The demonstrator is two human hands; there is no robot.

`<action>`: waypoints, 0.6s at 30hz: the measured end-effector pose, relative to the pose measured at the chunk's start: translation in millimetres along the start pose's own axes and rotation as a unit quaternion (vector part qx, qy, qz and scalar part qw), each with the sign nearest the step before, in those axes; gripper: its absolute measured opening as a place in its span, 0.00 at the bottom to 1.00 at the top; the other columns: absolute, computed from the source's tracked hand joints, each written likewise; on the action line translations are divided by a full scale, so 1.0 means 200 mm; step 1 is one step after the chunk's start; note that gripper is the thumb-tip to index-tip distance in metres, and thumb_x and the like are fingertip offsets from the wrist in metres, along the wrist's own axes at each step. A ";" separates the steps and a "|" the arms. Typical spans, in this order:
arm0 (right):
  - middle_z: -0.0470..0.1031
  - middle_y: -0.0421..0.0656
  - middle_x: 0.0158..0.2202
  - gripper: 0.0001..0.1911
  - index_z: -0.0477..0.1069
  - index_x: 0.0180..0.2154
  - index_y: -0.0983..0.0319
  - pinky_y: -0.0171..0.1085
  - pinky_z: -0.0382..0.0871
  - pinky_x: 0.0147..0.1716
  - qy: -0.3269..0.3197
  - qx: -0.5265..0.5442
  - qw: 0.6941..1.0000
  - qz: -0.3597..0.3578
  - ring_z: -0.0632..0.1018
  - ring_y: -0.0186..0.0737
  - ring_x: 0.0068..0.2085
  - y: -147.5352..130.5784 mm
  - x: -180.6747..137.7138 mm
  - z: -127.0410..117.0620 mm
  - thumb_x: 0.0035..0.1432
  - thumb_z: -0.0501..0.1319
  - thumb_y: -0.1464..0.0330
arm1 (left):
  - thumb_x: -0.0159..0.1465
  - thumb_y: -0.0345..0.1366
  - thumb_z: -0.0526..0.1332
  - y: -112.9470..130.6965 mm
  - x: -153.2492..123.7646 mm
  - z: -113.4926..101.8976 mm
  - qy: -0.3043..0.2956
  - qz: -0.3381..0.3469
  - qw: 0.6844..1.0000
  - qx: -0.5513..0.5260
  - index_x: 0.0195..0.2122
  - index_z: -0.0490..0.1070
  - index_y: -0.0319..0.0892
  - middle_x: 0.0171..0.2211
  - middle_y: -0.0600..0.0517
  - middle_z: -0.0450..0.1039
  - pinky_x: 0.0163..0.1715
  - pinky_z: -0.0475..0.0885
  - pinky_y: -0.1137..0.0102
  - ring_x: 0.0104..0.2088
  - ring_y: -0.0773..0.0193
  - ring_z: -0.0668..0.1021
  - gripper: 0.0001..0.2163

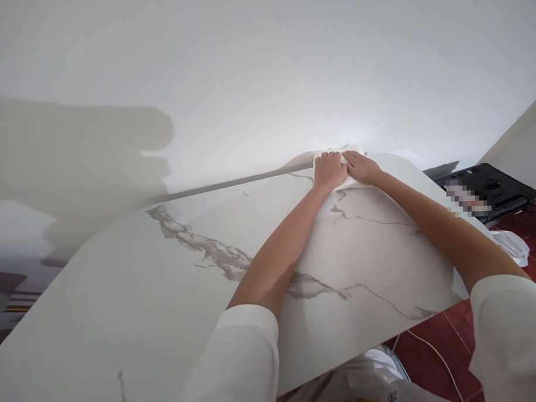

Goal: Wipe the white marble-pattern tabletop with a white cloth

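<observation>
Your left hand (331,170) lay palm down, its fingers close together and bent over a white cloth (356,182). Your right hand (362,167) came in beside it from the other side, also palm down, its fingers reaching to your left thumb so that the two hands met. You had both hands on top of the cloth, but I could not tell whether either one pinched the fabric or only pressed on it; the undersides were hidden. The cloth was bunched beneath your hands at the far edge of the table (134,293), right of the middle of the view, with some of it showing past your fingers and some below your wrists.

Both your forearms stretched forward over the tabletop, bare below white sleeves (238,354). The top was pale, with brown-grey marbled veins and rounded far corners. Beyond it rose a white wall (246,67), with a broad shadow on its left part. To your right, past the table, was a black object (509,184), partly blurred out. Nearer, a white, crumpled item (511,246) lay on the dark red tiled floor (457,323), and a pale cord (437,352) curved across the tiles.
</observation>
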State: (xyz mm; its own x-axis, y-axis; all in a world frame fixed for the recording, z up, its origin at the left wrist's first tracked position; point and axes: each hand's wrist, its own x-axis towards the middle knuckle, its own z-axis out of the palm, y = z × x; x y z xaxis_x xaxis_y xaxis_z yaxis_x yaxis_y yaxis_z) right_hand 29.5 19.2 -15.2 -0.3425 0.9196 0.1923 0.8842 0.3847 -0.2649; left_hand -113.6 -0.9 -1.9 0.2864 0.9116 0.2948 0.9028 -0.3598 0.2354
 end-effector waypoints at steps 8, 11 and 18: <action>0.59 0.47 0.68 0.28 0.57 0.65 0.61 0.52 0.57 0.65 -0.005 -0.002 1.000 -0.029 0.59 0.49 0.68 0.11 0.00 -0.01 0.67 0.43 0.62 | 0.69 0.34 0.46 0.08 0.01 0.03 -0.003 -0.012 0.999 0.030 0.53 0.68 0.41 0.56 0.43 0.70 0.58 0.59 0.56 0.59 0.51 0.66 0.17; 0.60 0.46 0.68 0.28 0.57 0.65 0.60 0.53 0.57 0.65 -0.001 0.000 1.000 -0.026 0.59 0.49 0.68 0.18 -0.01 -0.01 0.67 0.42 0.61 | 0.69 0.34 0.46 0.13 0.04 0.06 0.003 -0.011 1.000 0.022 0.54 0.67 0.40 0.55 0.42 0.70 0.58 0.59 0.56 0.58 0.50 0.66 0.17; 0.57 0.45 0.69 0.29 0.55 0.66 0.62 0.51 0.53 0.67 -0.008 -0.017 1.000 0.008 0.57 0.49 0.69 0.16 -0.04 -0.03 0.66 0.42 0.63 | 0.69 0.34 0.46 0.15 0.02 0.07 0.012 0.007 1.000 0.006 0.53 0.68 0.40 0.55 0.42 0.70 0.59 0.58 0.56 0.59 0.50 0.65 0.17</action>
State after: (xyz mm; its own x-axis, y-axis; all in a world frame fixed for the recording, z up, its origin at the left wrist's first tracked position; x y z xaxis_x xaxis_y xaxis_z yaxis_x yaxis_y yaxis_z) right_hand 63.3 23.8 -19.4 -0.3332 0.9268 0.1734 0.8994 0.3676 -0.2363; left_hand -81.8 -5.7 -6.0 0.2916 0.9016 0.3194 0.9028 -0.3698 0.2196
